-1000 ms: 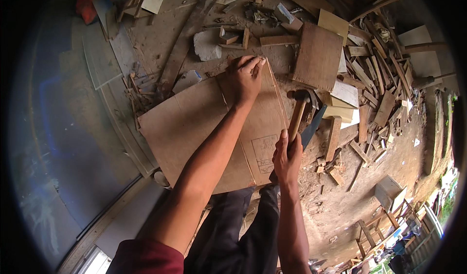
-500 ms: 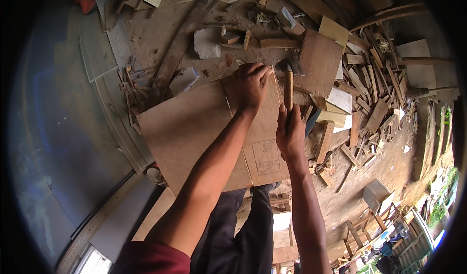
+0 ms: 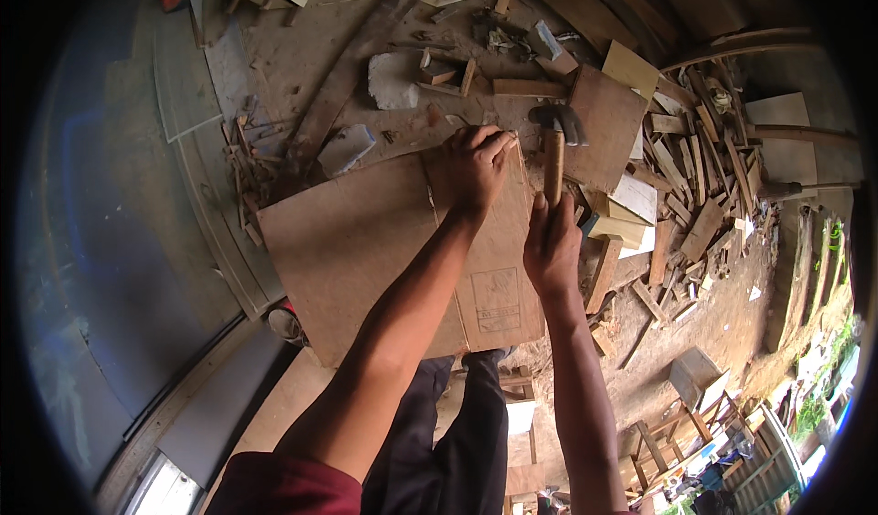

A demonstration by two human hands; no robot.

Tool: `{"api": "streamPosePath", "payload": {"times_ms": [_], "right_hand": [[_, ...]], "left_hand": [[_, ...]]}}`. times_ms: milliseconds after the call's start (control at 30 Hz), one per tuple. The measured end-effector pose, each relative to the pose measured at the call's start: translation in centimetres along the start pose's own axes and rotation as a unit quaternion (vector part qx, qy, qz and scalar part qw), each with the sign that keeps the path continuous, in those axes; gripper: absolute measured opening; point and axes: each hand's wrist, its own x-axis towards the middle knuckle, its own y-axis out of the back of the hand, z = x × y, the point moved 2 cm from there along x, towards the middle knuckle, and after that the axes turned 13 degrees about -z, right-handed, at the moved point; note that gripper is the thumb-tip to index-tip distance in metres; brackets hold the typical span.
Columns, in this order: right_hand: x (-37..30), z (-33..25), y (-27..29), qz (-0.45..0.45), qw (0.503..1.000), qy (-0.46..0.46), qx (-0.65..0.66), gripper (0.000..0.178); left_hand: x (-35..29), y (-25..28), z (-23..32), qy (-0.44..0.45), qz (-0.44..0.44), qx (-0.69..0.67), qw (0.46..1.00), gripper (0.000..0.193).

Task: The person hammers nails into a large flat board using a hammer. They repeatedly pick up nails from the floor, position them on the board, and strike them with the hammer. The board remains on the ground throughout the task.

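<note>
Plywood panel [image 3: 352,250], L fingers [image 3: 495,144] pinched atop, R fingers [image 3: 539,216] round hammer [image 3: 554,160], scrap wood [image 3: 702,229] nr

Hammer [image 3: 555,154]: smooth wd handle [image 3: 554,172], matt head [image 3: 560,123] prob. metal; panel [image 3: 347,245]: matt wd.

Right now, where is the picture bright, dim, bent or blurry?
In the head view, brightest around the greenery at lower right; dimmer on the board, whose printed mark is too soft to read; bluish streaks at far left; the beam at upper right curves; black around the rim.
</note>
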Motion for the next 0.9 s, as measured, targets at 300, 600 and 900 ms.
{"api": "streamPosePath", "payload": {"times_ms": [300, 600, 900], "right_hand": [[-1.1, 2.3, -0.6, -0.046, 0.999, -0.03, 0.0, 0.023], [-2.9, -0.4, 0.9, 0.01, 0.999, -0.017, -0.026, 0.022], [-4.6, 1.6, 2.1, 0.013, 0.997, -0.009, -0.073, 0.023]], "left_hand": [[0.1, 1.2, 1.3, 0.009, -0.014, 0.061, 0.998, 0.01], [-0.2, 0.4, 0.5, -0.003, -0.006, 0.01, 1.0, 0.011], [-5.8, 3.4, 1.5, 0.012, -0.105, 0.146, 0.984, 0.053]]}}
